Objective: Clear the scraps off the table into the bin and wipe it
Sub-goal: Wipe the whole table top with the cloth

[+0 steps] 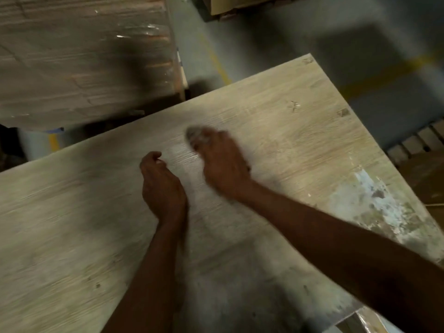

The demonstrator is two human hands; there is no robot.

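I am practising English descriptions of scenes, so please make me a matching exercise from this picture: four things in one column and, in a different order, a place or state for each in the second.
Things:
1. left hand
2. right hand
3. pale stain
4. wrapped stack

Places or states:
A. beyond the far edge of the table
B. grips a blurred grey wad
C. near the table's right edge
D. fingers loosely curled, nothing visible in it

Pairs: 1-D, 2-B, 3-C, 4-A.
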